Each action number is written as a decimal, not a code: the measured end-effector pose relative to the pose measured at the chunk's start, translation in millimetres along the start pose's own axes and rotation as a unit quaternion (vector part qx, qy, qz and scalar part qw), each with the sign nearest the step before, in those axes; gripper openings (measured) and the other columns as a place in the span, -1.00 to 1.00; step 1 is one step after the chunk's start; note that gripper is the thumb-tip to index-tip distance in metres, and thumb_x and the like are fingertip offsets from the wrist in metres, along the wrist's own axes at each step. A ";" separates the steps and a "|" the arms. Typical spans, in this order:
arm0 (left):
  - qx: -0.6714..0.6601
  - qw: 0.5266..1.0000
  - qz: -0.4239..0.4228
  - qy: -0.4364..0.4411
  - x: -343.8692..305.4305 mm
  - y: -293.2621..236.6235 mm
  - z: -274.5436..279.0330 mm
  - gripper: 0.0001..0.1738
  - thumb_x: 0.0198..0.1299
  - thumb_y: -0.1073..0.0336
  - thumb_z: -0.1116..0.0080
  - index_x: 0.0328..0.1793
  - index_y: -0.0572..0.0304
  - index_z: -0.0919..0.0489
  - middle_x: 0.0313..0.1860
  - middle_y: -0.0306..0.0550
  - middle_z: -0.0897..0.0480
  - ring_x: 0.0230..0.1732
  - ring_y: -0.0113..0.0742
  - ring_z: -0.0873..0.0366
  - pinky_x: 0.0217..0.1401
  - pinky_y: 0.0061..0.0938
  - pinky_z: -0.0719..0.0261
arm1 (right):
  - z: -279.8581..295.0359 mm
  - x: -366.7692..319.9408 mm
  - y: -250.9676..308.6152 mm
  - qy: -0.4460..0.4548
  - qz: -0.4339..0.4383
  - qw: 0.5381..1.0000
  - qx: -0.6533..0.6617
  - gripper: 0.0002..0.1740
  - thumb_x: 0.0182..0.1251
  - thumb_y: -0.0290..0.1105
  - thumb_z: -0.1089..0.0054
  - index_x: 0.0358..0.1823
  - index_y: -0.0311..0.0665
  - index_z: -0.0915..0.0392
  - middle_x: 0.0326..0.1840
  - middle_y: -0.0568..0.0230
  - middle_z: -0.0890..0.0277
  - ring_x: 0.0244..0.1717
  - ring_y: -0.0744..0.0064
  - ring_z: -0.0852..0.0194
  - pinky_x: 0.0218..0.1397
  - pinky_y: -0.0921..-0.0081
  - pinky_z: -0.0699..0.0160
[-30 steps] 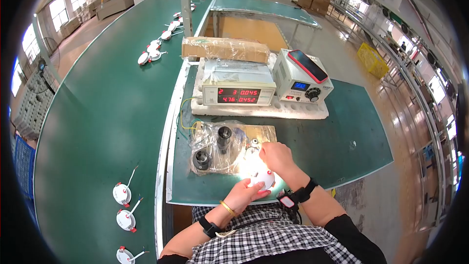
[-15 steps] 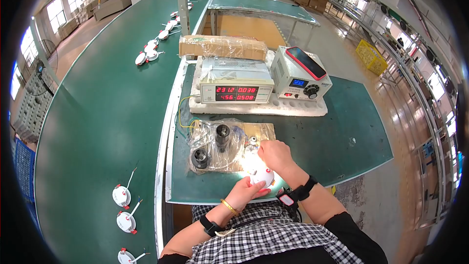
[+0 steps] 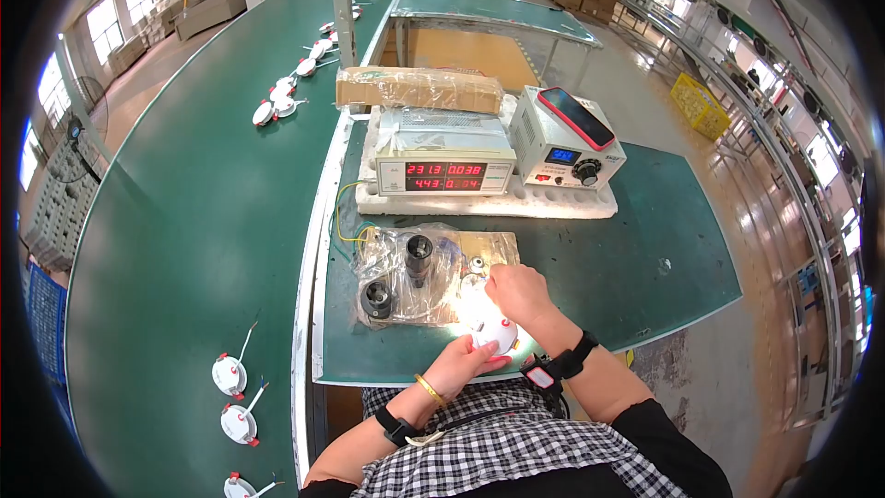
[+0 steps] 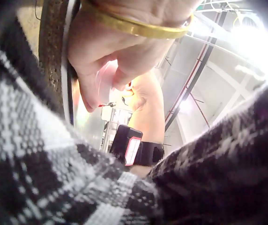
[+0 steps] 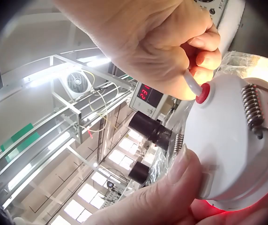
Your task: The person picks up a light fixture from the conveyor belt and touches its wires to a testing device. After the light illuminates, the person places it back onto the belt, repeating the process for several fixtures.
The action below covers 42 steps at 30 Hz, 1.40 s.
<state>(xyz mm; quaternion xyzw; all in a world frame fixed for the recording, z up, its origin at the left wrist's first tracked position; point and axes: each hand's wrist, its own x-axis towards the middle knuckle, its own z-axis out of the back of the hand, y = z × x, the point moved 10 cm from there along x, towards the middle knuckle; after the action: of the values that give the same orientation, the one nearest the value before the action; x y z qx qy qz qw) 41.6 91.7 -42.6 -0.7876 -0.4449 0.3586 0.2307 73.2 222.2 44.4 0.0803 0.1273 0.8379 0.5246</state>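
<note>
Left fingers (image 5: pixel 253 212) pinch lit white lamp (image 5: pixel 227 136); right fingers (image 5: pixel 208 59) curl round its cable (image 5: pixel 193 83).

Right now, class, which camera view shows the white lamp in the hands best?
The right wrist view: the lamp looms large there, with its cord and a coiled spring plain to see. The head view shows it small, beside glare. The left wrist view shows only a part, in the left hand.

The left hand (image 3: pixel 458 365) is low in front of the body, thumb uppermost. The right hand (image 3: pixel 519 293) is just beyond it, fingers curled inward.
</note>
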 end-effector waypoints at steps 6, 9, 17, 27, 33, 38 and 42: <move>-0.002 1.000 -0.001 0.002 -1.0 -1.4 -1.3 -0.60 0.40 0.33 0.06 0.22 0.53 -0.33 0.14 0.06 -0.51 0.10 -0.21 -0.56 0.24 -0.42 -0.53 | 1.5 -0.1 1.5 -0.008 0.011 1.000 -0.002 -0.76 0.18 -0.26 -0.06 -0.49 -0.26 -0.56 -0.50 -0.03 -0.56 -0.40 -0.08 -0.58 -0.27 0.05 -0.55; 0.006 1.000 0.002 -0.004 -2.0 -3.2 -2.3 -0.60 0.41 0.32 0.08 0.22 0.53 -0.33 0.15 0.07 -0.50 0.10 -0.19 -0.56 0.24 -0.41 -0.52 | 2.1 -0.6 2.3 -0.013 0.015 1.000 -0.002 -0.76 0.17 -0.27 -0.06 -0.50 -0.26 -0.56 -0.52 -0.04 -0.56 -0.42 -0.09 -0.58 -0.29 0.05 -0.55; -0.067 0.997 0.012 0.027 -2.6 -7.1 -6.1 -0.42 0.49 0.03 0.30 0.24 0.51 -0.35 0.18 0.09 -0.49 0.11 -0.16 -0.55 0.28 -0.36 -0.49 | 7.3 -0.8 5.9 -0.012 0.009 1.000 0.011 -0.77 0.15 -0.29 -0.06 -0.51 -0.29 -0.55 -0.54 -0.04 -0.55 -0.42 -0.08 -0.59 -0.31 0.04 -0.54; -0.090 0.996 0.008 0.021 2.4 -4.1 -4.5 -0.42 0.50 0.06 0.35 0.28 0.54 -0.27 0.19 0.21 -0.47 0.13 0.00 -0.55 0.30 -0.25 -0.48 | 5.2 -1.8 0.0 0.017 -0.016 1.000 0.007 -0.79 0.06 -0.36 -0.02 -0.43 -0.27 -0.64 -0.47 -0.02 -0.60 -0.36 0.00 -0.63 -0.26 0.12 -0.56; 0.009 1.000 -0.012 -0.011 -18.8 -13.1 18.0 -0.48 0.40 0.03 0.04 0.26 0.33 -0.38 0.08 -0.03 -0.57 0.03 -0.28 -0.58 0.10 -0.41 -0.60 | 3.9 -4.0 9.9 -0.012 0.070 0.989 0.126 -0.76 0.24 -0.27 -0.05 -0.40 -0.30 -0.57 -0.53 0.07 -0.56 -0.50 0.14 -0.54 -0.39 0.26 -0.48; 0.152 0.956 -0.164 -0.191 -120.3 -99.9 114.8 -0.59 0.39 0.14 -0.01 0.19 0.30 -0.45 -0.01 -0.11 -0.60 -0.01 -0.41 -0.56 0.01 -0.48 -0.61 | 24.6 -25.3 -3.3 0.024 0.013 0.910 0.413 -0.77 0.35 -0.33 -0.05 -0.32 -0.36 -0.56 -0.65 0.39 -0.39 -0.62 0.63 -0.30 -0.53 0.62 -0.26; 0.324 0.805 -0.196 -0.457 -258.3 -161.0 222.0 -0.59 0.37 0.15 0.03 0.11 0.38 -0.50 -0.14 -0.11 -0.63 -0.17 -0.42 -0.57 -0.08 -0.48 -0.55 | 28.8 -33.3 -44.3 -0.029 -0.041 0.898 0.437 -0.78 0.39 -0.36 0.00 -0.28 -0.36 -0.57 -0.64 0.44 -0.37 -0.62 0.71 -0.27 -0.55 0.69 -0.21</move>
<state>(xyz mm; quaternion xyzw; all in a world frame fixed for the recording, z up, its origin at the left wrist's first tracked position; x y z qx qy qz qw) -305.1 -42.1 18.9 -0.3075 -0.5018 0.7474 0.3081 133.5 214.4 58.6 0.3203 0.4691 0.6731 0.4735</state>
